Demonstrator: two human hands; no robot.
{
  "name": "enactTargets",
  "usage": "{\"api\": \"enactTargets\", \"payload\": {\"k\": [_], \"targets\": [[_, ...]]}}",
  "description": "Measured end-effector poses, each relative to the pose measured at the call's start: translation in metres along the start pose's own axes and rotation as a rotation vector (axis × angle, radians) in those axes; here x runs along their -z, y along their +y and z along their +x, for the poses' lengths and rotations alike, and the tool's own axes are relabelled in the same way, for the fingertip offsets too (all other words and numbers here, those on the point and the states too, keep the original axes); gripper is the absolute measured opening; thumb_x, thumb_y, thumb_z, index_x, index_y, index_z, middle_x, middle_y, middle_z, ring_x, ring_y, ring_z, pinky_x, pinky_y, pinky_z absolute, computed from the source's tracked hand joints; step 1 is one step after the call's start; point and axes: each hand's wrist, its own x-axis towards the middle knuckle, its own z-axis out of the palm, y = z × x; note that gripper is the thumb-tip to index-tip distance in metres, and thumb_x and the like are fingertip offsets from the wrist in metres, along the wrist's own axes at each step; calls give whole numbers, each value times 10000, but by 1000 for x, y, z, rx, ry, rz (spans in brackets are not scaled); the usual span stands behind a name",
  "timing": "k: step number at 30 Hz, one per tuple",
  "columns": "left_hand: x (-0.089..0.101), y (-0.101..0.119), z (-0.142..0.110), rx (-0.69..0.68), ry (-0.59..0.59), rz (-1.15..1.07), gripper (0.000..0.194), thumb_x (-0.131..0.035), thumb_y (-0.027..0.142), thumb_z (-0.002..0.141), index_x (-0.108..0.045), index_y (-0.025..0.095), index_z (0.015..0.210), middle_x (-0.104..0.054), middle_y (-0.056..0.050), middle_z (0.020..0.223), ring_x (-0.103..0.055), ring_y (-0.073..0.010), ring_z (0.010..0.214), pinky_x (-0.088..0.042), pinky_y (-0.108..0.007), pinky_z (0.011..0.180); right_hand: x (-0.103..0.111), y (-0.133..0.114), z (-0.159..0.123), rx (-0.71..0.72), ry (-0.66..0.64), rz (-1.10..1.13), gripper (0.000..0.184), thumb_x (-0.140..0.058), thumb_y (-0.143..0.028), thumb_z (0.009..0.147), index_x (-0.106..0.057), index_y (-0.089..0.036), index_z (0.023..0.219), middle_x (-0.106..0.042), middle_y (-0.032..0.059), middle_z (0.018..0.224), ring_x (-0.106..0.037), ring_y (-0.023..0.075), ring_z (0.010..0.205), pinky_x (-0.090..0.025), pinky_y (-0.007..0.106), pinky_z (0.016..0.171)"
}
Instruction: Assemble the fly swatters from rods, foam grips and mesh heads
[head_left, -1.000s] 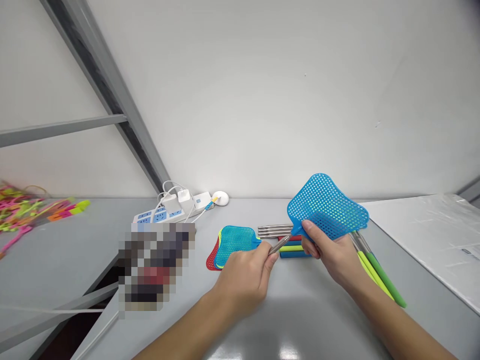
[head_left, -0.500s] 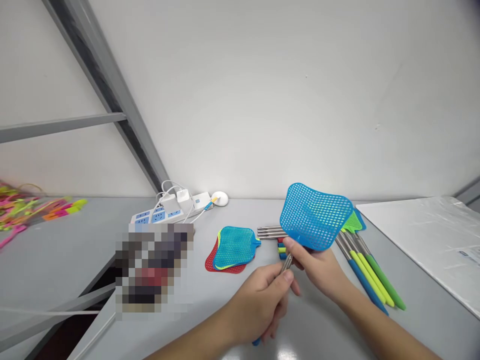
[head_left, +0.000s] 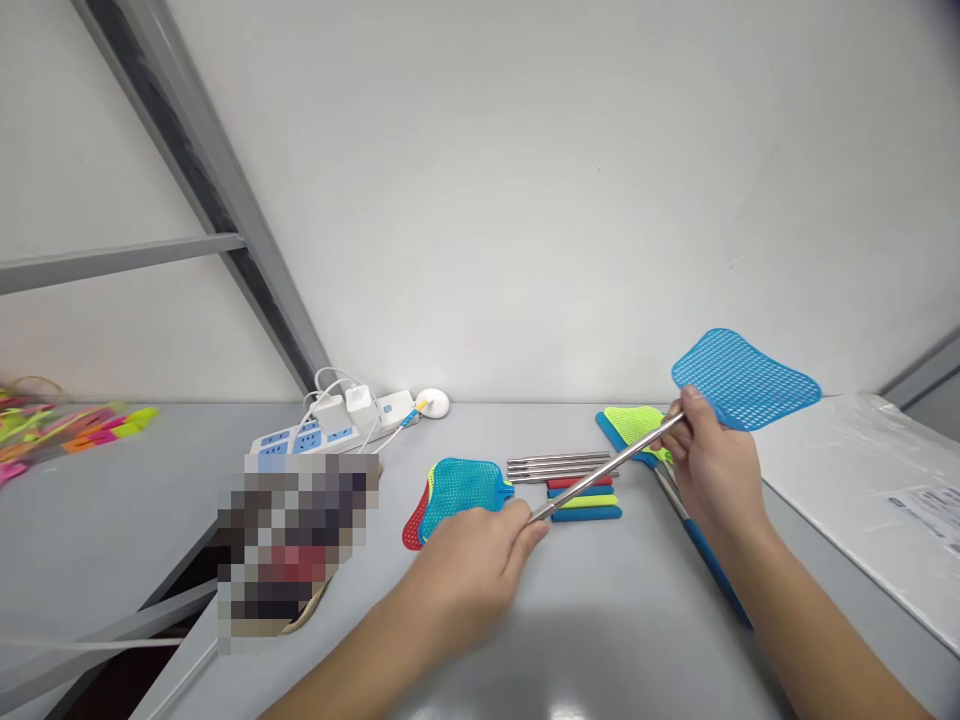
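Note:
My left hand is closed around the lower end of a fly swatter, and its handle is hidden in the fist. My right hand pinches the metal rod just below the blue mesh head. The rod is long and slants up to the right. Loose swatter heads in blue, yellow and red lie stacked beyond my left hand. Under the held rod are several metal rods and coloured handle sleeves. Other swatters lie at the right, partly behind my right hand and forearm.
A power strip with plugs and a round white device stand at the back left. A blurred-out object lies in front. A plastic-wrapped white panel covers the right side. Bright coloured items are on the left table.
The rod now shows at much greater length between my hands. My right hand has moved up and right with the mesh head, while my left hand has shifted slightly left.

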Motion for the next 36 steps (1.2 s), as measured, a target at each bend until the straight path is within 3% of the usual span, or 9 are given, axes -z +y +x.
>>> {"api": "enactTargets", "payload": {"k": [4, 14, 18, 20, 22, 24, 28, 33, 36], "targets": [[15, -13, 5, -49, 93, 206, 331, -339, 401, 1010, -567, 245, 827, -628, -13, 707, -577, -213, 628, -228, -289, 541, 8, 0, 10, 12, 70, 85, 329, -698, -458, 844, -577, -186, 704, -300, -97, 513, -288, 69, 465, -448, 218, 531], [52, -22, 5, -61, 335, 409, 396, -374, 486, 989, -506, 227, 721, -601, 13, 659, -532, -180, 570, -272, -285, 556, -12, -5, -36, -105, -367, 46, 237, -680, -440, 865, -656, -207, 906, -601, -23, 624, -562, 120, 557, -472, 265, 573], [57, -4, -11, -256, 683, 402, 221, -474, 372, 962, -602, 229, 852, -664, -35, 798, -588, -225, 760, -377, -371, 755, -11, -13, -68, -108, -322, 86, 185, -642, -401, 907, -670, -222, 942, -626, -19, 650, -586, 119, 582, -482, 268, 609], [41, 18, -24, -345, 945, 274, 104, -519, 277, 936, -616, 239, 930, -668, -58, 881, -585, -235, 808, -378, -403, 784, -12, -17, -87, -105, -267, 146, 163, -618, -389, 927, -663, -233, 942, -615, -27, 625, -578, 113, 565, -475, 260, 597], [11, 43, -37, -480, 1073, -48, 198, -480, 214, 940, -551, 234, 756, -605, -38, 755, -530, -195, 676, -376, -371, 682, -14, -23, -106, -95, -233, 209, 148, -602, -377, 940, -655, -239, 944, -600, -34, 595, -566, 107, 537, -465, 250, 571], [-26, 65, -47, -464, 1011, -374, 399, -366, 321, 1000, -409, 223, 615, -437, -6, 563, -406, -165, 530, -334, -343, 578, -16, -28, -126, -87, -213, 275, 145, -586, -373, 950, -646, -242, 945, -593, -36, 575, -557, 104, 511, -459, 243, 541], [-79, 90, -57, -213, 602, -939, 498, -316, 650, 957, -441, 229, 721, -406, 14, 571, -344, -140, 505, -315, -299, 498, -15, -34, -168, -103, -237, 340, 146, -556, -362, 969, -630, -242, 931, -578, -42, 558, -548, 102, 498, -457, 239, 520], [-92, 91, -77, -157, 490, -1267, 469, -430, 503, 976, -385, 209, 615, -344, 27, 561, -355, -127, 535, -316, -279, 529, 7, -28, -209, -88, -240, 245, 143, -591, -348, 953, -631, -221, 899, -552, -50, 556, -543, 98, 518, -457, 244, 549], [-85, 78, -88, -126, 548, -1326, 463, -493, 429, 956, -342, 205, 579, -279, 39, 562, -283, -119, 536, -252, -272, 512, 31, -32, -209, -124, -102, 245, 162, -591, -365, 951, -616, -222, 881, -509, -65, 552, -544, 92, 518, -464, 240, 552]]}}
